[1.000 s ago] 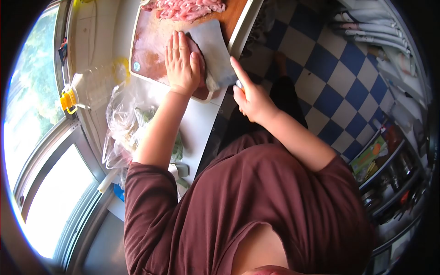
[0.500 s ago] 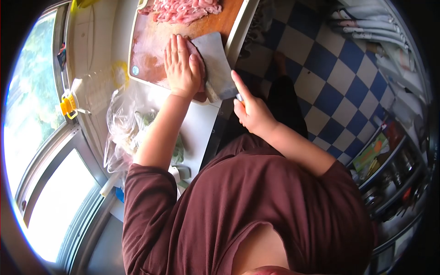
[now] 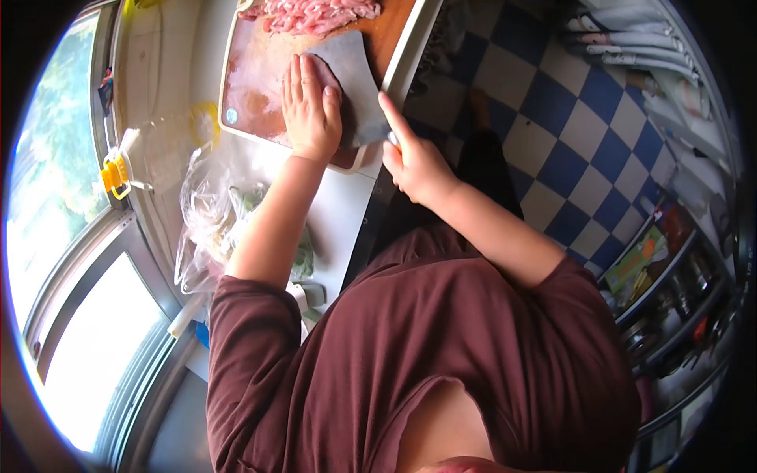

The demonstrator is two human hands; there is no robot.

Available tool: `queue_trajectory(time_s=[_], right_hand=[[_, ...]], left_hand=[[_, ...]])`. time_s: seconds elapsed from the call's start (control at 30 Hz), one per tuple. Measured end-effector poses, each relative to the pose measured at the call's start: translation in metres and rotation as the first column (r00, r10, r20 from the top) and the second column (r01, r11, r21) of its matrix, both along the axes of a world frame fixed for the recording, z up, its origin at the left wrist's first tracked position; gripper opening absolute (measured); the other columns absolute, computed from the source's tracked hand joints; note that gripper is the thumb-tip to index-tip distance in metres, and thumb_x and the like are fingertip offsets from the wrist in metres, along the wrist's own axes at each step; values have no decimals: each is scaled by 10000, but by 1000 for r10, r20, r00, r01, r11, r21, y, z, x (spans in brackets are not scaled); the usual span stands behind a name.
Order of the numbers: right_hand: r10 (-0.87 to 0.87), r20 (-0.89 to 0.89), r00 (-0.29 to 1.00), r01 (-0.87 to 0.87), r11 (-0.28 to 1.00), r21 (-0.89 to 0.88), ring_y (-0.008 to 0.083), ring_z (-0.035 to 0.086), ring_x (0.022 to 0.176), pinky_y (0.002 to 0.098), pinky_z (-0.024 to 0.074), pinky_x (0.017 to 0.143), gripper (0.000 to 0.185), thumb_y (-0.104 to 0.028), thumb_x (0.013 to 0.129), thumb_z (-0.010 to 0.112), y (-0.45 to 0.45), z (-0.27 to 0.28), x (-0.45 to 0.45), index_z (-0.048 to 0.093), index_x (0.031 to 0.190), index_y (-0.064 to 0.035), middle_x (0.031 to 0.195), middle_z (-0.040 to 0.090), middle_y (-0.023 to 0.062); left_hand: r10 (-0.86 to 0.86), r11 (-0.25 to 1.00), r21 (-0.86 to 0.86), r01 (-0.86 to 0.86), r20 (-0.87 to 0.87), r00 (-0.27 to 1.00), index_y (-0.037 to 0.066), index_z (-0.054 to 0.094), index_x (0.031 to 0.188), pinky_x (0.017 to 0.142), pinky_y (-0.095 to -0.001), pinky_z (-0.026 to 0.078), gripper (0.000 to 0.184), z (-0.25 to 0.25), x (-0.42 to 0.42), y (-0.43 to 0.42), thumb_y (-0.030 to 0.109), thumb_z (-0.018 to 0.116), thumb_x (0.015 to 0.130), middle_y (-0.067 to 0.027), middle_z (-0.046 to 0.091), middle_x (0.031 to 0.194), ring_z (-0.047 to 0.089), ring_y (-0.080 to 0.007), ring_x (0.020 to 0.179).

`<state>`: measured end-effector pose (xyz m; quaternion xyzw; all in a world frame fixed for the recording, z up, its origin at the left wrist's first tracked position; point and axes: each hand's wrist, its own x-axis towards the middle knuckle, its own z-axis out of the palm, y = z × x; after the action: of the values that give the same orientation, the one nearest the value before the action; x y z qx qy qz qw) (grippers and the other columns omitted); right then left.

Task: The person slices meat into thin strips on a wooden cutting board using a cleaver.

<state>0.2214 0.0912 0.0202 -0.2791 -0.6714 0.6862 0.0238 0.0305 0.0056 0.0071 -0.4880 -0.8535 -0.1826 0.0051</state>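
My left hand (image 3: 310, 110) lies flat, fingers stretched, on a piece of meat (image 3: 325, 75) that is mostly hidden under it. Closed round the handle of a wide cleaver (image 3: 355, 91) is my right hand (image 3: 418, 162), its index finger stretched along the blade's back corner. The blade lies beside my left hand, over the right part of the meat, so its edge there is hidden. Both are on a brown cutting board (image 3: 256, 79) with a pale rim. Pink strips of cut meat (image 3: 319, 14) are heaped at the board's far end.
A clear plastic bag (image 3: 209, 213) with greens lies left of my left forearm on the white counter (image 3: 339, 213). A large clear bottle with a yellow handle (image 3: 116, 175) stands by the window. At the right are a checkered floor (image 3: 560, 150) and a loaded rack (image 3: 670, 292).
The cleaver moved down toward me, then back up and slightly left with my right hand. My left hand has stayed on the meat, shifting only slightly.
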Motion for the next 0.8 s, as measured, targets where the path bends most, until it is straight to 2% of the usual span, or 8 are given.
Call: queue_trajectory(time_s=[0.03,0.17,0.23,0.33,0.53,0.63,0.73,0.8], right_hand=[[-23,-44,999,24,1000,10,439,606,592,536,452,561,756,-110,905,528,2,-4,-7,144,1552,-188,611,580,241],[15,14,1000,-15,999,-31,438,601,579,537,450,558,759,-119,906,529,-9,-5,13,140,1553,-196,592,568,242],[-23,-84,996,21,999,-27,439,600,578,538,451,558,759,-120,906,527,-18,0,28,139,1553,-197,597,573,242],[26,4,1000,-26,999,21,435,601,580,529,461,565,749,-128,908,525,-3,-3,11,147,1552,-190,605,580,240],[93,-1,996,-93,995,33,421,619,591,518,480,579,753,-151,917,521,19,-9,-15,129,1554,-244,623,595,240],[135,77,988,-122,981,-151,423,620,597,520,479,583,758,-139,913,513,19,6,-7,121,1555,-233,630,600,240],[129,27,991,-129,991,17,428,615,595,528,473,578,775,-118,902,511,1,-4,14,108,1557,-216,623,597,237],[116,27,993,-116,993,11,431,612,596,532,468,576,783,-109,896,515,-10,-2,24,106,1557,-204,623,593,240]], left_hand=[[6,1000,9,-6,4,1000,-57,316,1464,1172,-496,204,620,0,-3,1,280,424,955,-277,339,1501,305,-428,1400],[-1,1000,-7,0,-36,999,-62,315,1462,1170,-495,209,615,0,-2,3,270,428,956,-279,340,1498,305,-433,1397],[-24,1000,-18,23,-53,998,-62,318,1460,1169,-494,211,613,1,0,2,269,431,957,-279,343,1497,306,-435,1396],[-10,1000,6,10,-18,1000,-63,326,1456,1167,-492,218,606,1,1,1,267,432,959,-281,350,1491,310,-438,1392],[37,998,57,-37,-5,999,-64,354,1440,1157,-492,240,582,-2,-8,5,263,430,964,-292,364,1478,335,-439,1377],[51,998,50,-49,-36,998,-51,350,1448,1155,-500,239,581,-4,-10,4,268,425,968,-283,352,1491,329,-428,1386],[54,998,28,-52,-55,997,-35,341,1459,1161,-508,219,584,-9,-9,2,278,420,972,-261,337,1511,305,-406,1408],[65,998,14,-64,-58,996,-26,336,1466,1168,-511,198,587,-10,-10,1,286,415,975,-244,328,1523,286,-389,1425]])
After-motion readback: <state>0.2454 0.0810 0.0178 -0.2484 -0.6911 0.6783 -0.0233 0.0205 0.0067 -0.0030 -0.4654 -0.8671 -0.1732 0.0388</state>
